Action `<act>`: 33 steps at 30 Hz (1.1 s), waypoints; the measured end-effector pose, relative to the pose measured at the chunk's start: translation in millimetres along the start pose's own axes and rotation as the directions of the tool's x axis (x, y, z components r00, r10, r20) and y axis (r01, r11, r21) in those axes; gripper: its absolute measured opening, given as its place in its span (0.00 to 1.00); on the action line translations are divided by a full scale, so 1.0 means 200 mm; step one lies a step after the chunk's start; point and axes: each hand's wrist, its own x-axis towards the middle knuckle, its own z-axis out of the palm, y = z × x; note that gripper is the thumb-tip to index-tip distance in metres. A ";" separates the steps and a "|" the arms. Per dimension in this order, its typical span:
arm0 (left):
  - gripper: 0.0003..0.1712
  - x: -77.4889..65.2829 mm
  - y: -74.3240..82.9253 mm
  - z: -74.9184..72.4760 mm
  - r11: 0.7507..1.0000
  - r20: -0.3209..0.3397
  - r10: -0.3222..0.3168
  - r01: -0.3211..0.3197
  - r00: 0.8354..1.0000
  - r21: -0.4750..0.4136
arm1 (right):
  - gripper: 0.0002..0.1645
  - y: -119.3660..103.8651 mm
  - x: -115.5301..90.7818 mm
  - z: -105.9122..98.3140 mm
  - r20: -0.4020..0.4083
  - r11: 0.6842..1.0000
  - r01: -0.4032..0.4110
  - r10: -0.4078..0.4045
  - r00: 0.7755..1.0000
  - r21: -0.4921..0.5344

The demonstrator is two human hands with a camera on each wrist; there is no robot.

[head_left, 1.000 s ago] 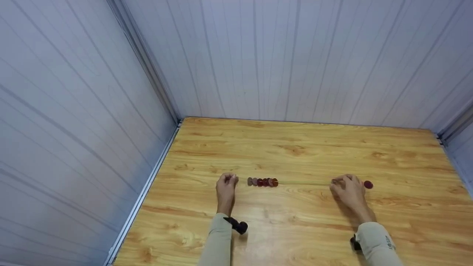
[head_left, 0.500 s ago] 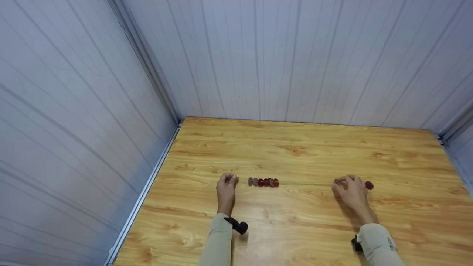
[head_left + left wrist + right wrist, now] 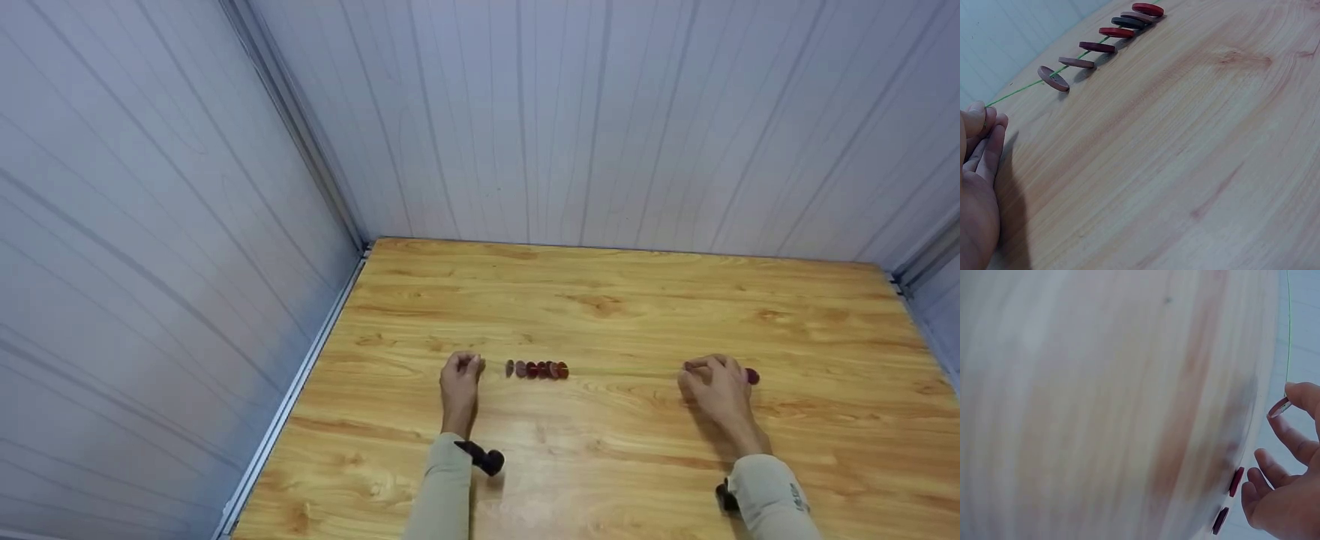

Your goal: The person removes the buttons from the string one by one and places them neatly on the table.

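Observation:
My left hand [image 3: 459, 381] pinches one end of a thin green string [image 3: 1019, 91] between thumb and fingers. Several round buttons in red, brown and dark tones hang along this string as a row [image 3: 536, 370], just right of that hand. The nearest brown button [image 3: 1053, 79] tilts on the string in the left wrist view. Far to the right, my right hand [image 3: 718, 390] pinches a reddish button [image 3: 1279, 407] between thumb and index finger, where the string reaches the fingertips. Its other fingers are spread loosely.
A dark red button [image 3: 753, 376] lies beside the right hand, partly covered by it. The right wrist view shows two loose buttons there, one red [image 3: 1236, 481] and one darker [image 3: 1220, 521]. Pale panel walls [image 3: 480, 135] enclose the wooden table [image 3: 600, 307] behind and at the sides.
My right hand has drifted slightly right, covering more of the loose dark red button. The strung row has shifted a little right and its leftmost button appears more edge-on. The left hand stays nearly still.

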 end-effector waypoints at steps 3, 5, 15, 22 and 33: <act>0.08 0.00 0.00 0.00 1.000 -0.001 0.011 -0.011 1.000 0.019 | 0.23 0.01 0.00 -0.01 -0.014 1.000 -0.003 0.003 1.000 -0.006; 0.08 0.00 0.00 0.00 1.000 0.000 0.017 -0.017 1.000 0.025 | 0.24 0.01 0.00 -0.01 -0.021 1.000 -0.006 0.005 1.000 -0.012; 0.10 -0.08 0.14 -0.01 1.000 0.030 0.009 -0.010 1.000 0.023 | 0.24 0.05 -0.02 -0.07 -0.054 1.000 -0.021 0.021 0.998 0.003; 0.10 -0.07 0.14 0.00 1.000 0.016 -0.006 0.005 1.000 0.025 | 0.25 0.07 -0.04 -0.12 -0.083 0.999 -0.038 0.035 0.996 -0.025; 0.09 -0.01 0.03 -0.01 1.000 0.021 -0.003 0.003 1.000 -0.003 | 0.33 0.14 -0.08 -0.19 -0.082 0.988 -0.144 0.139 0.987 -0.060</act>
